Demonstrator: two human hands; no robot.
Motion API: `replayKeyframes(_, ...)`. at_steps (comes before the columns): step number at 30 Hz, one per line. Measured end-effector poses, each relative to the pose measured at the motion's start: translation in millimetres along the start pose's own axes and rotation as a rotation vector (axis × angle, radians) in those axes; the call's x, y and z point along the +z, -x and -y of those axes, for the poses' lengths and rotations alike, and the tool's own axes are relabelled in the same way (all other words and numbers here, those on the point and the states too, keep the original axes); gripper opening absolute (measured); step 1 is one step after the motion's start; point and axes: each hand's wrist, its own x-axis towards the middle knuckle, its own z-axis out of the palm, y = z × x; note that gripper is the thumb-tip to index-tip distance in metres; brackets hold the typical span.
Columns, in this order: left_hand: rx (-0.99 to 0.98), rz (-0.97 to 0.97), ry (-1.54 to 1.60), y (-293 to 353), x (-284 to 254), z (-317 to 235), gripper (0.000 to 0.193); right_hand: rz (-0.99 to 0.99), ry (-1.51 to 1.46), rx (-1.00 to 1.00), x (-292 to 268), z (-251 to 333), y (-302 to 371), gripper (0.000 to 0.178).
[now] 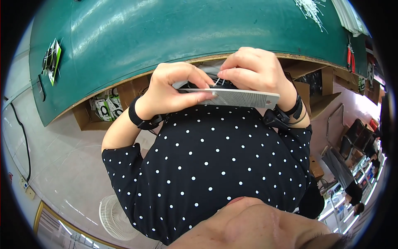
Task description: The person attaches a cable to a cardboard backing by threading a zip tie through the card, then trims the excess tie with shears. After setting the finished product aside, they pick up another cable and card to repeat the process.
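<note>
My left hand (171, 85) grips a flat printed card (244, 98) by its left part, thumb on the side nearest me and fingers on the far side. The card is tilted and seen almost edge-on, in front of my chest at the table's near edge. Behind it shows part of a coiled black cable (227, 84), mostly hidden by the card and my fingers. A thin white cable tie (217, 81) sticks up beside the coil. With thumb and forefinger, my right hand (258, 68) pinches the tie's end.
The green table (166, 31) spans the far side. On it lie carded cables (51, 62) at left, loose white cable ties (310, 12) and red-handled pliers (351, 58) at right. Below are cardboard boxes, one with carded cables (108, 107). A white fan (118, 218) stands lower left.
</note>
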Motion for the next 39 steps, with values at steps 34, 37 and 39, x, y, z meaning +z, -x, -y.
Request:
replayKeyframes(34,-0.514,-0.088,0.524,6,4,13,0.016,0.312,0.024,0.309,0,18,16,0.024)
replayKeyframes(37,-0.629,-0.15,0.554,-1,1,12,0.017,0.258,-0.222,0.489,7,-6,27,0.025)
replayKeyframes(39,-0.676,-0.193,0.563,-4,-1,12,0.017,0.233,-0.342,0.562,14,-22,40,0.025)
